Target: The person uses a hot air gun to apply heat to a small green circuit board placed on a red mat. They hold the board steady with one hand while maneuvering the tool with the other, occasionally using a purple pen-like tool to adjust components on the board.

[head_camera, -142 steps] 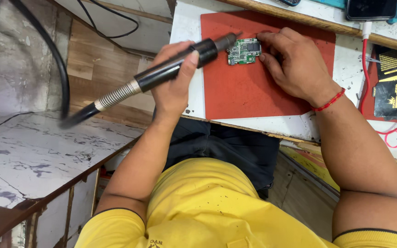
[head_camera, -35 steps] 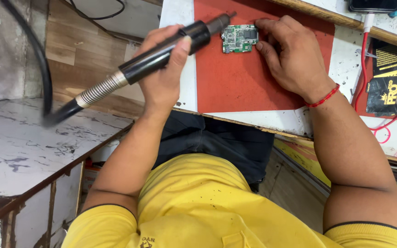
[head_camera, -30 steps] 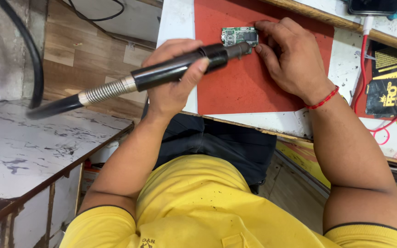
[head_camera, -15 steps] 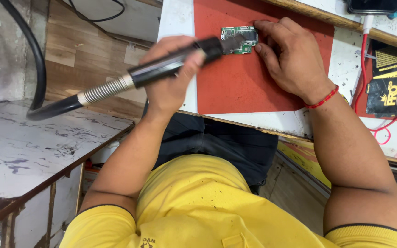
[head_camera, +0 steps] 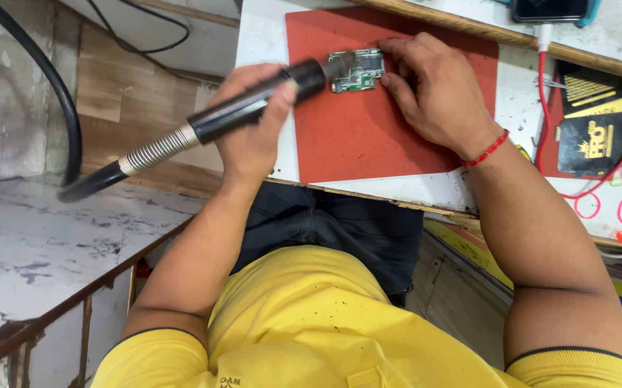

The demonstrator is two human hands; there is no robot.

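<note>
A: What is the left hand (head_camera: 253, 133) doing?

B: It is wrapped tight around a black hot-air wand (head_camera: 257, 108), thumb lying along the barrel. The wand slants up to the right, and its metal nozzle (head_camera: 338, 66) sits right at the left edge of the board (head_camera: 359, 70); whether it touches I cannot tell

A: And behind the grip?

B: A silver spring collar (head_camera: 156, 149) runs into a thick black hose (head_camera: 52, 93) that loops up and away over the floor to the left

A: Where does the board lie?

B: Flat on the red mat (head_camera: 368, 122), near its upper middle. It is a small green circuit board with metal shields, about level with the nozzle

A: The right hand (head_camera: 433, 93)?

B: It lies palm down on the mat just right of the board, fingers curled together, with the fingertips (head_camera: 386, 61) pressed to the board's right edge, pinning it. A red thread band (head_camera: 489, 149) circles the wrist

A: Anything else around?

B: The mat rests on a white surface (head_camera: 261, 43). To the right lie black boxes with gold print (head_camera: 598, 140) and a red cable (head_camera: 545, 108) that trails down in loops. A phone (head_camera: 548, 8) shows at the top edge. The person wears a yellow shirt (head_camera: 311, 323)
</note>
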